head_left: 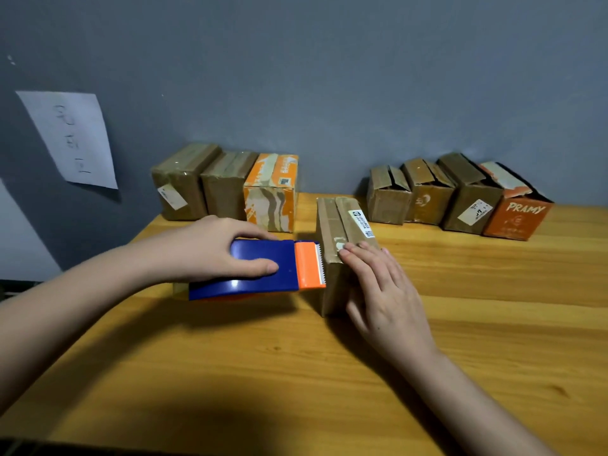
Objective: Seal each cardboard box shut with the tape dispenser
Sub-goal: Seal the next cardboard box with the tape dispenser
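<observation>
A brown cardboard box [335,222] stands in the middle of the wooden table, its flaps folded down. My right hand [381,291] lies flat on its near end, fingers straight, pressing the top. My left hand [217,248] grips a blue tape dispenser [260,268] with an orange head. The dispenser's serrated edge meets the box's left near side.
Three taped boxes [227,185] stand in a row at the back left against the grey wall. Several boxes with loose flaps [457,195] stand at the back right. A paper sheet [70,136] hangs on the wall at left. Bare table [296,373] lies near me.
</observation>
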